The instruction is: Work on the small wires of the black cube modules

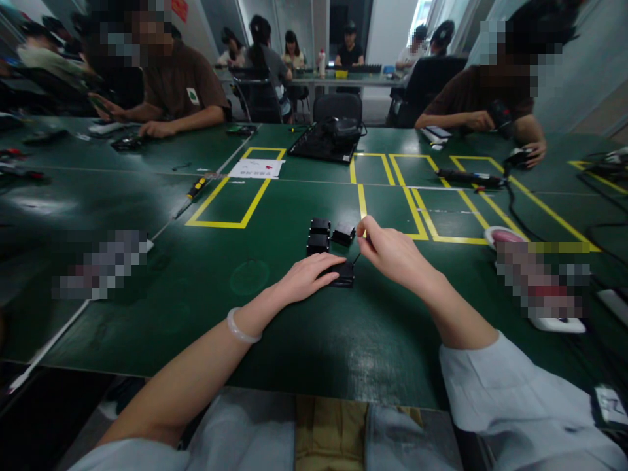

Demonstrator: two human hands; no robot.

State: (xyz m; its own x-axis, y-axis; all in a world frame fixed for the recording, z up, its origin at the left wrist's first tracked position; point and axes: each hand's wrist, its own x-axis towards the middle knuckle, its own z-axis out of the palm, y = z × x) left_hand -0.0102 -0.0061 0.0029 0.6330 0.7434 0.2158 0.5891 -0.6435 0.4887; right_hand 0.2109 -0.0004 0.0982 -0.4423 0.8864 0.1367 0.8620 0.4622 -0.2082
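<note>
My left hand [311, 275] steadies a small black box [346, 275] on the green table, thumb at its near side and fingers reaching over its top. Pinched in the fingertips of my right hand [387, 245] is a thin screwdriver [358, 257], its dark shaft slanting down to the box's right edge. My fingers hide the handle, and where the tip touches is too small to tell. Just beyond the left hand stand two more black boxes [318, 235] in a row. Another black box [344, 234] lies slightly turned beside them, close to the right fingertips.
Yellow tape rectangles [216, 226] mark the green table [294, 340]. A yellow-black screwdriver [197, 188] lies left, near a paper sheet [258, 169]. A black panel [318, 147] lies ahead. Blurred-out devices [540, 281] rest at both sides. Two people work across the table.
</note>
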